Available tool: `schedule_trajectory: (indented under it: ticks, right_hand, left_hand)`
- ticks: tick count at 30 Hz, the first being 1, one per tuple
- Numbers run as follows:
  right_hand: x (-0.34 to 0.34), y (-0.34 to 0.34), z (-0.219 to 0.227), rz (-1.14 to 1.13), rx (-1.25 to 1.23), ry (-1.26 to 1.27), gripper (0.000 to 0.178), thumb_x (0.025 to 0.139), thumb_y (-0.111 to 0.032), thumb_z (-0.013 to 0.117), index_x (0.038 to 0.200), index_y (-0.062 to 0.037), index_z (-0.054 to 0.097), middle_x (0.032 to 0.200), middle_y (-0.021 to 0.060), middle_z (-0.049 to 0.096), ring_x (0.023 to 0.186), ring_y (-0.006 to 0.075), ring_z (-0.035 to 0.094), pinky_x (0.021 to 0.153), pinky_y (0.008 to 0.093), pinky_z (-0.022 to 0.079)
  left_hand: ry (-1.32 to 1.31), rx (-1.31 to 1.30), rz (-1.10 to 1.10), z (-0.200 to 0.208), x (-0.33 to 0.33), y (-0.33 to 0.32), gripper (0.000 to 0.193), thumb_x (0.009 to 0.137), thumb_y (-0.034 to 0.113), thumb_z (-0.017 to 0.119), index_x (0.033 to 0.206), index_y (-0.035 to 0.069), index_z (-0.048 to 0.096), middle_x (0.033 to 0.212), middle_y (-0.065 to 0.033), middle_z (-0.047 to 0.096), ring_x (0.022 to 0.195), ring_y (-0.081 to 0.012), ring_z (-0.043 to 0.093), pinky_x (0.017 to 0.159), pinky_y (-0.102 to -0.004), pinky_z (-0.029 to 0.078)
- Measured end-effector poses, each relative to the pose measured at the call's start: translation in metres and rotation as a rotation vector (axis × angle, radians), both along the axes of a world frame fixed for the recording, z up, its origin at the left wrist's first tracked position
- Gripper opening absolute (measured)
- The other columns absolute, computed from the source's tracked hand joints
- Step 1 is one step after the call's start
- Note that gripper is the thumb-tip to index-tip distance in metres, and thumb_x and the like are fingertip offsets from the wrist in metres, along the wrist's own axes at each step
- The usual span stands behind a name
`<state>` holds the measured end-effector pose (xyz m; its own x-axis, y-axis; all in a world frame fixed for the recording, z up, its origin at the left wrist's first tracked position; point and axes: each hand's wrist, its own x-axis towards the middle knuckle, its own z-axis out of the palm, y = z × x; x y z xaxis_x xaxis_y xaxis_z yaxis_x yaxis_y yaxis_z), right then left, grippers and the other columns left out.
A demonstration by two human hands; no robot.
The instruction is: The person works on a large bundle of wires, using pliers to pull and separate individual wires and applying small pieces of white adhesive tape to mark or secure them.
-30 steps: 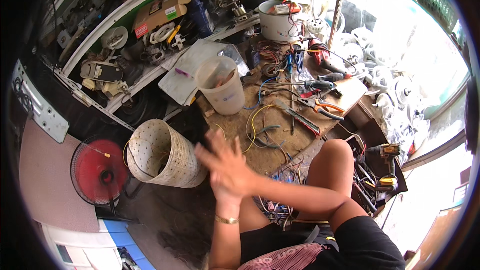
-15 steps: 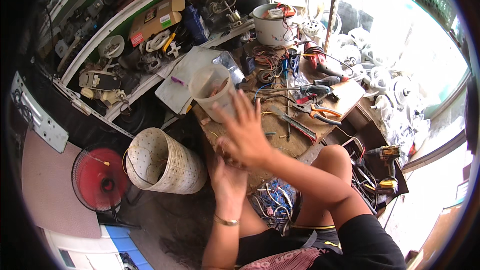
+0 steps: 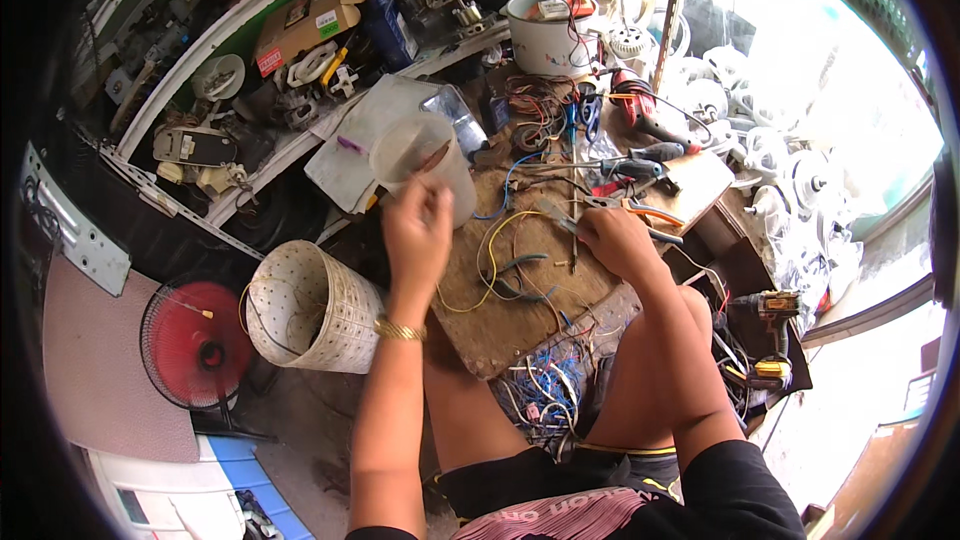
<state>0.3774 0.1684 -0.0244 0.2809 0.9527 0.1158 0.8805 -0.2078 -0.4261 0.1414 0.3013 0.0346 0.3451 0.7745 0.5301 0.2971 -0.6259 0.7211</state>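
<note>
My left hand (image 3: pixel 418 235) is closed, fingertips pinched at the near side of a translucent plastic tub (image 3: pixel 460 175); whatever they grip is too small or smeared to name. A copper-brown strip (image 3: pixel 432 158) shows at the tub's mouth, just above those fingers. At the right of the wooden work board (image 3: pixel 480 340), my right hand (image 3: pixel 615 240) is closed over a utility knife (image 3: pixel 556 216), whose grey end sticks out to the left and whose red handle is hidden. Pliers with orange and dark handles (image 3: pixel 655 215) lie right beside this hand. Thin yellow wire (image 3: pixel 492 250) curls between my hands.
Dark-handled pliers (image 3: pixel 515 280) lie mid-board. Behind are a red power drill (image 3: pixel 640 110), screwdrivers, coiled wires and a white pot (image 3: pixel 545 45). A perforated bucket (image 3: pixel 350 320) and red fan (image 3: pixel 200 345) stand left. Wire scraps (image 3: pixel 545 395) lie below the board; a cordless drill (image 3: pixel 775 340) sits right.
My hands were together before the tub and have parted. The left has moved up to the tub; the right has gone right and down onto the utility knife. Yellow wire and dark-handled pliers are uncovered.
</note>
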Motion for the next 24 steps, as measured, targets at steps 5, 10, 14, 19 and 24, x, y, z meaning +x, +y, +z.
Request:
schedule_trajectory:
  ticks: [5,10,14,19,24]
  right_hand:
    - [-0.018,0.000,-0.047,0.013,-0.100,-0.294,0.020,0.081,-0.008,0.054,0.099,-0.0027,0.061,0.106,0.0132,0.058,0.097,0.0335,0.058,0.071,0.0415,0.053]
    - [-0.032,0.005,-0.058,-0.103,-0.077,-0.430,0.027,0.082,-0.012,0.056,0.108,-0.0038,0.057,0.101,0.0097,0.058,0.094,0.0270,0.057,0.067,0.0383,0.050]
    - [-0.039,0.012,-0.066,-0.190,-0.014,-0.496,0.030,0.080,-0.014,0.058,0.108,-0.0037,0.056,0.099,0.0082,0.059,0.096,0.0258,0.056,0.068,0.0365,0.048]
    - [-0.034,0.008,-0.057,-0.154,0.024,-0.216,0.033,0.074,-0.009,0.063,0.104,-0.0002,0.054,0.109,0.0138,0.053,0.099,0.0319,0.055,0.077,0.0472,0.049]
    - [-0.036,0.003,-0.022,-0.136,0.170,0.006,0.033,0.075,-0.005,0.063,0.104,-0.0011,0.048,0.102,0.0174,0.055,0.090,0.0278,0.062,0.072,0.0413,0.052]
  left_hand:
    - [0.390,0.106,-0.122,-0.081,-0.016,-0.044,0.006,0.077,0.002,0.065,0.083,0.003,0.067,0.085,-0.0094,0.061,0.086,-0.0299,0.058,0.076,-0.0396,0.047]
    - [0.462,0.112,-0.158,-0.096,-0.016,-0.061,0.010,0.076,0.004,0.068,0.085,0.004,0.066,0.090,-0.0093,0.059,0.091,-0.0304,0.057,0.079,-0.0398,0.047]
    - [0.352,0.006,0.033,-0.098,-0.019,-0.059,0.016,0.077,0.008,0.069,0.092,0.005,0.063,0.091,-0.0097,0.058,0.092,-0.0295,0.059,0.075,-0.0393,0.048]
    - [0.562,-0.028,0.139,-0.114,-0.036,-0.058,0.013,0.078,0.014,0.066,0.087,0.008,0.058,0.099,-0.0085,0.057,0.094,-0.0297,0.057,0.075,-0.0433,0.046]
    - [0.432,0.231,-0.044,-0.104,-0.019,-0.079,0.029,0.078,0.017,0.067,0.105,0.009,0.061,0.109,-0.0082,0.057,0.107,-0.0295,0.052,0.087,-0.0452,0.042]
